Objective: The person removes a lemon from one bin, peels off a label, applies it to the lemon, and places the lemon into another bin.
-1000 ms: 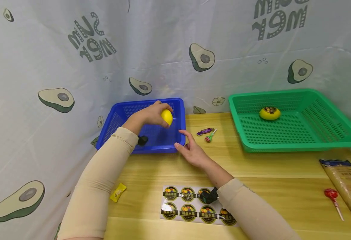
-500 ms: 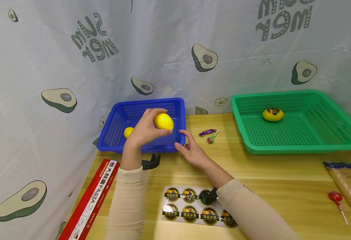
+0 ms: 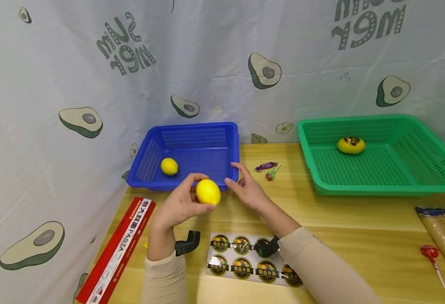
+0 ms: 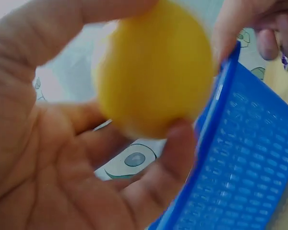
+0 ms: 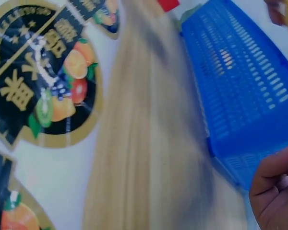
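A: First entry, the lemon: place and bearing?
B: We enter one held lemon [image 3: 208,192], yellow, at the near rim of the blue basket [image 3: 196,137] in the head view. Long axis slants from upper left to lower right.
A: Fingers?
B: Left hand [image 3: 178,207], nearer: clamped on it, thumb on the near side, fingers beyond. Right hand [image 3: 250,192]: thumb and forefinger grip the basket's near right corner, the rest curled outside.
A: Surface and room?
B: We list a wood-grain table [image 3: 378,236]; a sticker sheet [image 3: 241,257] lying flat, nearer us than the lemon, bare wood between; a red pasta box [image 3: 118,249] at left; inside the basket, a second lemon [image 3: 169,166], well left of our gripped corner.
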Available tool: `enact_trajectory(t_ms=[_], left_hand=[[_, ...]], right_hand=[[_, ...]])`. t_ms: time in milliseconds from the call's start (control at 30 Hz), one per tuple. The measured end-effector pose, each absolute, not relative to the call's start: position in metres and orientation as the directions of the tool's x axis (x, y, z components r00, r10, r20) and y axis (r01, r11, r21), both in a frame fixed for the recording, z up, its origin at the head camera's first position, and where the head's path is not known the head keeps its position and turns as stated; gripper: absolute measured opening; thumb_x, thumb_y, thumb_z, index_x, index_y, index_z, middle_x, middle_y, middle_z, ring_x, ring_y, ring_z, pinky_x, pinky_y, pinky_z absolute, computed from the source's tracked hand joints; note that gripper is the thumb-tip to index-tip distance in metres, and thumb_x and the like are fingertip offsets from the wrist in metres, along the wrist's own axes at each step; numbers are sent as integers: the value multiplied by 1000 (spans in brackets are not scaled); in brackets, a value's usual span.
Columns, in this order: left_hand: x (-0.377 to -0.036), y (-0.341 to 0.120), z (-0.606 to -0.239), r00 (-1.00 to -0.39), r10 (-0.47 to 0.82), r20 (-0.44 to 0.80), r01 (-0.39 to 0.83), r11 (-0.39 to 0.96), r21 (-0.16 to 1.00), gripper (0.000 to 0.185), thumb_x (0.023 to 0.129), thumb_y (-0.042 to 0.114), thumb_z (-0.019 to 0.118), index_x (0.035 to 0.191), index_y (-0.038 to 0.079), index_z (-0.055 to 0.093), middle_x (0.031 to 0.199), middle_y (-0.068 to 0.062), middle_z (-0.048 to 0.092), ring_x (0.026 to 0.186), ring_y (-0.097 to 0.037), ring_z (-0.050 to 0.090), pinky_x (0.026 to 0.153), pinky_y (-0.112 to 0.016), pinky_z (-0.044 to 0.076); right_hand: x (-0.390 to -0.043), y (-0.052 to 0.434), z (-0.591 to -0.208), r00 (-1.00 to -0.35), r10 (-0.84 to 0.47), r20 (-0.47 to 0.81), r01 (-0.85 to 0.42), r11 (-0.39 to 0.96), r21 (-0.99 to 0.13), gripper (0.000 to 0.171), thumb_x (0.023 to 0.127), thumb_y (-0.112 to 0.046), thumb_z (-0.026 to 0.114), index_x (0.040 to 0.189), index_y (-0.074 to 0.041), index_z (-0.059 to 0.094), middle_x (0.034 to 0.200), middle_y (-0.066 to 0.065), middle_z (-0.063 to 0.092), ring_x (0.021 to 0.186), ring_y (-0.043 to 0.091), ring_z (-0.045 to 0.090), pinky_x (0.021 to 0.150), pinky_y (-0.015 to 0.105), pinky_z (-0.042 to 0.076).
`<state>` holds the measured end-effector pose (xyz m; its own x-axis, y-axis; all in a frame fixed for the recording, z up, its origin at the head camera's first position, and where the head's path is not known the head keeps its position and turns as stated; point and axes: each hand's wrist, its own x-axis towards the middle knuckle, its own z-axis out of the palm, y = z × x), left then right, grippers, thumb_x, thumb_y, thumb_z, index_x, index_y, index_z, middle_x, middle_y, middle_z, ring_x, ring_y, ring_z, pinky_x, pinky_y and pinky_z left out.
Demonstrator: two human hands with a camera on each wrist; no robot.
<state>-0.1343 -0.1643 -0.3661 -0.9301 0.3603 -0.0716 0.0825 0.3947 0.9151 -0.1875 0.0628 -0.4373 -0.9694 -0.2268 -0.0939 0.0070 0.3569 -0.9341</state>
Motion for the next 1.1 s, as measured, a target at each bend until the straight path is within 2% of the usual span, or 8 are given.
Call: enact_trajectory(t_ms=[100, 233, 367, 467, 600, 667, 933, 1100], left_hand=[[-129, -164, -371, -891, 443, -104, 94, 404, 910, 71, 80, 9, 86, 139, 7, 47, 125, -20, 59, 99, -26, 65, 83, -34, 57], [-126, -151, -384, -850, 508, -139, 105, 423, 900, 71, 78, 11, 88, 138, 8, 51, 130, -17, 52, 100, -25, 61, 85, -32, 57], [-129, -130, -398, -816, 558, -152, 170, 482, 860, 72, 75, 13, 89, 139, 10, 55, 127, -13, 54, 98, -21, 60, 83, -28, 56], [-134, -113, -412, -793, 586, -165, 237, 547, 803, 75, 74, 17, 90, 140, 9, 56, 126, -11, 59, 99, -18, 58, 84, -27, 53], [-137, -91, -428, -774, 600, -204, 266, 600, 754, 76, 74, 21, 90, 141, 11, 55, 134, -9, 57, 107, -17, 56, 93, -29, 49], [-138, -82, -432, -773, 601, -202, 275, 605, 747, 76, 74, 23, 90, 141, 13, 55, 136, -7, 57, 111, -17, 56, 96, -30, 47], [-146, -47, -447, -780, 615, -111, 344, 571, 746, 77, 79, 30, 89, 146, 18, 52, 139, -2, 58, 118, -13, 55, 104, -29, 47], [-148, -39, -450, -761, 638, -118, 355, 561, 748, 80, 80, 32, 89, 150, 22, 50, 143, -2, 57, 123, -13, 54, 105, -28, 46]], right_hand=[[-184, 75, -430, -969, -231, -85, 11, 303, -953, 66, 102, -41, 60, 159, -33, 28, 74, 2, 48, 56, 14, 42, 51, 25, 36], [-170, 99, -422, -973, -217, -78, 17, 272, -962, 64, 105, -37, 58, 160, -31, 26, 71, 2, 43, 48, 11, 37, 46, 23, 32], [-149, 123, -420, -975, -205, -87, 10, 348, -937, 62, 105, -37, 57, 159, -32, 27, 70, 3, 45, 49, 12, 38, 45, 24, 33], [-129, 141, -422, -976, -202, -87, -3, 409, -912, 61, 105, -36, 57, 159, -30, 29, 73, 8, 52, 51, 12, 41, 46, 26, 36], [-99, 163, -427, -974, -209, -82, -21, 448, -894, 61, 103, -30, 61, 157, -20, 34, 76, 12, 57, 54, 12, 44, 48, 27, 41], [-86, 172, -428, -973, -212, -90, -17, 456, -890, 60, 102, -27, 63, 155, -16, 37, 76, 10, 57, 56, 10, 45, 50, 27, 42], [-59, 181, -439, -953, -260, -155, 10, 485, -874, 44, 99, -25, 68, 138, -8, 56, 80, 2, 56, 63, 6, 47, 58, 22, 42], [-55, 174, -446, -929, -314, -196, -7, 545, -839, 33, 96, -28, 72, 124, -12, 64, 75, -2, 55, 59, 4, 45, 55, 21, 41]])
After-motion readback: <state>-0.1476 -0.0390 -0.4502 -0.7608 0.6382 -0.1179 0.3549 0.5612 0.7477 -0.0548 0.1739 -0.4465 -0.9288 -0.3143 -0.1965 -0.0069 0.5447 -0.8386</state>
